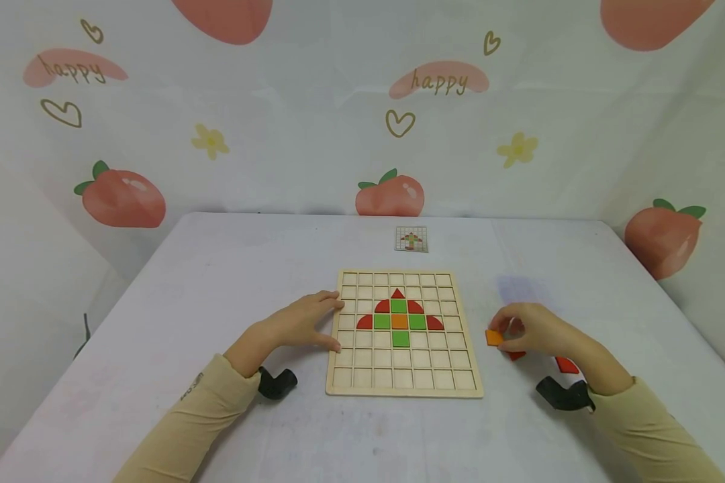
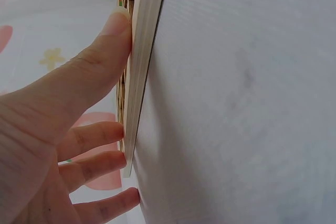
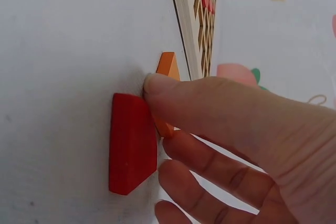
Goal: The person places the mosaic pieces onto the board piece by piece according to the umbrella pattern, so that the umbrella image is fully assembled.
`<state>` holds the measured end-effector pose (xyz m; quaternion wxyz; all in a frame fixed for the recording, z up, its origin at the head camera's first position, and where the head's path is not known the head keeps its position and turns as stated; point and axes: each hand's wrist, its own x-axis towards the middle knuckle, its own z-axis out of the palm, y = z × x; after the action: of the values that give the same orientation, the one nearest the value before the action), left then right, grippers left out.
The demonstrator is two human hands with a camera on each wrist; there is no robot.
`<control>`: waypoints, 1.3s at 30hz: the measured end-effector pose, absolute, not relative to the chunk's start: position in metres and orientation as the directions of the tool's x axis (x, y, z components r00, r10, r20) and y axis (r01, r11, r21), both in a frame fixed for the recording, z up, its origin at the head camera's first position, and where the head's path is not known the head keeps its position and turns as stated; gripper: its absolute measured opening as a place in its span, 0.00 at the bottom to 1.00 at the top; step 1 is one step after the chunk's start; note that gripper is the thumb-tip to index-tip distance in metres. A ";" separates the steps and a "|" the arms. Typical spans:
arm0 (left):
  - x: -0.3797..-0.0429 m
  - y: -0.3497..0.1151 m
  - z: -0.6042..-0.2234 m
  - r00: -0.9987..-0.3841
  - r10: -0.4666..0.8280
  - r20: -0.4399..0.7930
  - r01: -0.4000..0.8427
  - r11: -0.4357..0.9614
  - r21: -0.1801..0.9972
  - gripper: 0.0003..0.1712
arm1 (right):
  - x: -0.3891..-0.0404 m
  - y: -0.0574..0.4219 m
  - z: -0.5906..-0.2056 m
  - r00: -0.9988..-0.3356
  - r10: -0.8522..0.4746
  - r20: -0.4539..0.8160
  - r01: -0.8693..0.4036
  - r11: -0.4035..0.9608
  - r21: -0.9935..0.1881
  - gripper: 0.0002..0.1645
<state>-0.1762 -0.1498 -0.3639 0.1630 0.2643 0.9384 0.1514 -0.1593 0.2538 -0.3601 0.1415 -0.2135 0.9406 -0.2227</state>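
A wooden grid board [image 1: 405, 392] lies in the middle of the table in the head view. On it sit a red triangle [image 1: 397, 294], several green squares, an orange square [image 1: 400, 321] and several red quarter-round pieces. My left hand [image 1: 293, 325] rests its thumb and fingertips along the board's left edge, fingers spread. To the right of the board, my right hand [image 1: 532, 329] pinches an orange square tile [image 1: 493, 337] between thumb and fingers, low at the tabletop. Close by that thumb lies a red piece [image 3: 131, 145], partly covered by the hand in the head view.
Another red piece [image 1: 566, 365] lies under the right wrist. Behind the board is a small pattern card [image 1: 411, 239] showing a similar figure on a grid. A white cloth covers the table [image 1: 248, 255], with a printed curtain behind it.
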 end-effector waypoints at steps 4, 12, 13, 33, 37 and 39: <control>-0.176 -0.150 -0.364 -0.808 0.543 -0.229 0.443 0.816 0.373 0.46 | -0.158 0.252 -0.359 -0.873 -0.459 -0.163 -0.337 0.811 -0.479 0.11; -0.175 -0.149 -0.362 -0.809 0.542 -0.229 0.443 0.817 0.370 0.46 | -0.152 0.239 -0.347 -0.861 -0.506 -0.051 -0.427 0.774 -0.468 0.10; -0.175 -0.149 -0.362 -0.809 0.542 -0.228 0.442 0.817 0.371 0.46 | -0.151 0.236 -0.346 -0.860 -0.508 -0.050 -0.428 0.771 -0.472 0.10; -0.175 -0.148 -0.361 -0.811 0.536 -0.236 0.432 0.819 0.377 0.46 | -0.140 0.157 -0.357 -0.719 -0.694 0.014 -0.597 0.608 -0.523 0.09; -0.175 -0.148 -0.362 -0.812 0.534 -0.237 0.431 0.821 0.375 0.46 | -0.139 0.148 -0.359 -0.710 -0.704 0.026 -0.618 0.605 -0.501 0.08; -0.175 -0.149 -0.363 -0.812 0.535 -0.234 0.430 0.820 0.378 0.46 | -0.138 0.144 -0.359 -0.712 -0.702 0.022 -0.621 0.615 -0.486 0.08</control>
<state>-0.1750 -0.1486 -0.3625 0.1674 0.2569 0.9390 0.1556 -0.1385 0.1439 -0.3592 0.0855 -0.3696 0.8946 -0.2362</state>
